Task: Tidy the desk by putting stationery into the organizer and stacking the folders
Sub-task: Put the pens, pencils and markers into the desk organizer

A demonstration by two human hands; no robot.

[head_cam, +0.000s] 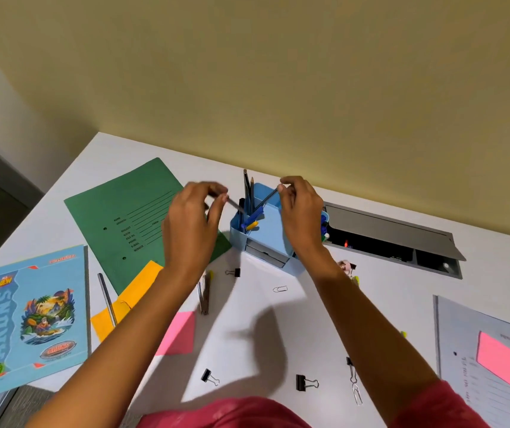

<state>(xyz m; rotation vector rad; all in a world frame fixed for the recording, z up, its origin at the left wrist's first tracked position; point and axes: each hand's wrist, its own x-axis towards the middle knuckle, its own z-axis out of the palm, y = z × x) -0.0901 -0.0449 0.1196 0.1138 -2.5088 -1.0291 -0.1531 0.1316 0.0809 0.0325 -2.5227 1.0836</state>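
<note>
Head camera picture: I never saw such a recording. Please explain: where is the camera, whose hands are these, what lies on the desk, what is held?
There is no machine here. A person wears one wide camera on the head, so you look forward and down at their two bare hands. The left hand pinches a thin blurred pen; the right hand pinches a dark pen that points down into the blue organizer. Both grips are above that organizer, which holds other pens and pencils. On the white desk lie a green folder, a blue notebook, a grey folder, a pink note, a yellow note, a loose pen, black binder clips and a paper clip.
</note>
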